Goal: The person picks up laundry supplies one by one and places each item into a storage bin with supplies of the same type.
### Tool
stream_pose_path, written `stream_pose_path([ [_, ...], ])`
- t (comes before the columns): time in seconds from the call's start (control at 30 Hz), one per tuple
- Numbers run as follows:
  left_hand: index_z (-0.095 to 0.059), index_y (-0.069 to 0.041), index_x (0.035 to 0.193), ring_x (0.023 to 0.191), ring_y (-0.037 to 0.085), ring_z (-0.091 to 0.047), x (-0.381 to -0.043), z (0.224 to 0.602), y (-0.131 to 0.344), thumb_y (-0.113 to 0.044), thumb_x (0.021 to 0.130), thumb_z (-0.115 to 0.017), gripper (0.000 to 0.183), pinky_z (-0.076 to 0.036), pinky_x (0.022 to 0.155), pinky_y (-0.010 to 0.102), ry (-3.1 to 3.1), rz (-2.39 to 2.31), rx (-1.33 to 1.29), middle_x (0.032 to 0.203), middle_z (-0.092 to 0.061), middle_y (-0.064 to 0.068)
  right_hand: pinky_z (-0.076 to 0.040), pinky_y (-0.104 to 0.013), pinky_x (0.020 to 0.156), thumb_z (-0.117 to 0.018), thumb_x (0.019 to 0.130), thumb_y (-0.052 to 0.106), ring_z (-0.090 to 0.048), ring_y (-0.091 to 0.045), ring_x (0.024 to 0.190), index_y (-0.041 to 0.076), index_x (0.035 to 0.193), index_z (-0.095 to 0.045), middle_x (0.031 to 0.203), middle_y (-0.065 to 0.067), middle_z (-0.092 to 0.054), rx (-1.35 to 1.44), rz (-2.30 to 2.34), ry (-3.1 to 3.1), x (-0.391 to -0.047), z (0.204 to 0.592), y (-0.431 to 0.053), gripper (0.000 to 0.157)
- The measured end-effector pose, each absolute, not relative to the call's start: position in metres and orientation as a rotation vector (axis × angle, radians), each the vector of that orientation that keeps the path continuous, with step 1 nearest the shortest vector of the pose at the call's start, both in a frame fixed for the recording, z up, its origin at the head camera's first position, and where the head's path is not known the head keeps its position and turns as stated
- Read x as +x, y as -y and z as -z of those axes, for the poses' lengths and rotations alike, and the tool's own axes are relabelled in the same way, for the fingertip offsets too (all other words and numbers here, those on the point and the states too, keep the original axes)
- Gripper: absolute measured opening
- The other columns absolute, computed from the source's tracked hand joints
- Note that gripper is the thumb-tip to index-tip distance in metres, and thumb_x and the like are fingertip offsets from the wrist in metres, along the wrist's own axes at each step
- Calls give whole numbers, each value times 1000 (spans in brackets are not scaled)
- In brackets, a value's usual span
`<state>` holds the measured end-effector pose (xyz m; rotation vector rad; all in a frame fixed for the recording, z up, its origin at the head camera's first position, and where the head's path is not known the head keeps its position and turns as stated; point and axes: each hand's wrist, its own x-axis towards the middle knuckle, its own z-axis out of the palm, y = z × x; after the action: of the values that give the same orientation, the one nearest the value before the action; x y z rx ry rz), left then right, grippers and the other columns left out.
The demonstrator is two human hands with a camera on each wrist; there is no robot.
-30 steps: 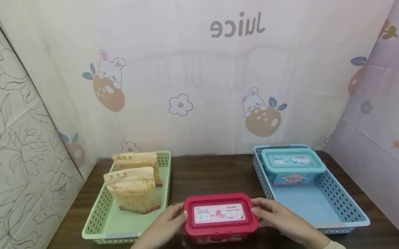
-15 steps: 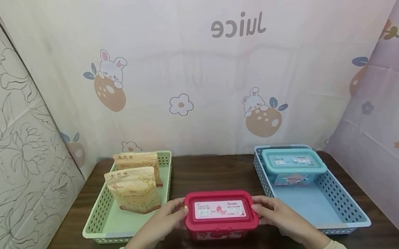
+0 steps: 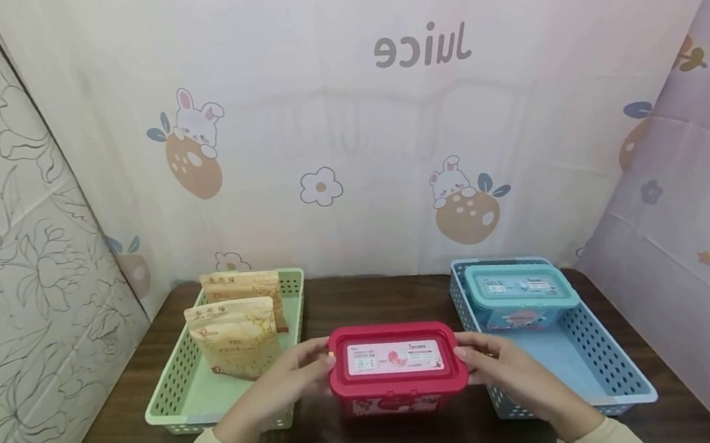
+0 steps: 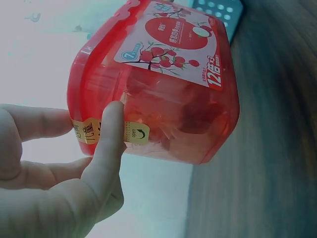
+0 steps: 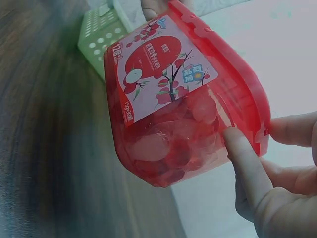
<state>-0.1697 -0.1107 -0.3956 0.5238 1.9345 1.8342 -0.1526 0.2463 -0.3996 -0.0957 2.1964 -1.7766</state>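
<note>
A red plastic box of laundry pods (image 3: 400, 383) with a pink label on its lid is held level above the front middle of the table. My left hand (image 3: 294, 383) grips its left end, thumb and fingers at the lid's rim. On the opposite end, my right hand (image 3: 507, 371) pinches the box the same way. Up close in the left wrist view, a yellow seal sticker (image 4: 136, 133) runs down from the lid under my thumb. Rounded pods (image 5: 171, 148) show through the clear red wall in the right wrist view.
To the left, a green basket (image 3: 186, 409) holds two upright yellow pouches (image 3: 240, 342). A blue basket (image 3: 555, 366) on the right has a turquoise lidded box (image 3: 521, 290) at its back. Patterned cloth (image 3: 319, 131) hangs behind the dark wooden table (image 3: 370, 303).
Both hands have raised the red box of laundry pods and moved it slightly forward and to the right. The baskets and what they hold have stayed put.
</note>
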Motion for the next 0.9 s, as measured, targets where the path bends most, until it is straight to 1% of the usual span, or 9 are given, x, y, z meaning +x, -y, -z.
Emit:
stream_pose_path([
  [0.13, -32, 11, 149, 104, 32, -67, -171, 389, 108, -23, 103, -57, 63, -54, 94, 40, -1910, -1863, 532, 130, -58, 23, -57, -40, 88, -58, 102, 30, -68, -31, 103, -8, 149, -35, 137, -27, -53, -112, 1806, -2201, -152, 391, -250, 64],
  [0.23, -36, 9, 149, 99, 32, -69, -172, 384, 106, -24, 101, -62, 63, -56, 90, 39, -1923, -1887, 495, 125, -60, 21, -57, -39, 88, -58, 103, 29, -68, -30, 103, -9, 149, -35, 138, -27, -52, -137, 1815, -2218, -153, 384, -253, 64],
  [0.43, -42, 5, 146, 95, 31, -70, -177, 378, 102, -21, 98, -66, 60, -57, 87, 46, -1901, -1958, 457, 115, -61, 20, -57, -39, 88, -57, 103, 27, -67, -27, 107, -8, 150, -33, 141, -27, -49, -161, 1813, -2247, -154, 374, -256, 63],
  [0.57, -42, 7, 146, 95, 29, -70, -179, 377, 101, -19, 98, -66, 59, -57, 87, 46, -1866, -1992, 474, 111, -59, 20, -56, -40, 91, -57, 103, 29, -66, -27, 109, -6, 150, -34, 142, -27, -49, -132, 1797, -2261, -156, 370, -257, 63],
  [0.7, -42, 6, 146, 96, 29, -69, -180, 377, 100, -19, 98, -67, 60, -57, 86, 44, -1857, -2001, 465, 112, -59, 20, -56, -39, 91, -58, 103, 28, -66, -27, 109, -6, 150, -36, 142, -26, -49, -125, 1799, -2261, -157, 369, -258, 62],
  [0.9, -44, 0, 147, 101, 32, -69, -182, 376, 97, -23, 97, -69, 61, -57, 87, 42, -1849, -2000, 422, 117, -59, 21, -57, -37, 89, -57, 103, 28, -67, -26, 106, -8, 149, -36, 141, -28, -50, -162, 1801, -2283, -159, 367, -262, 61],
])
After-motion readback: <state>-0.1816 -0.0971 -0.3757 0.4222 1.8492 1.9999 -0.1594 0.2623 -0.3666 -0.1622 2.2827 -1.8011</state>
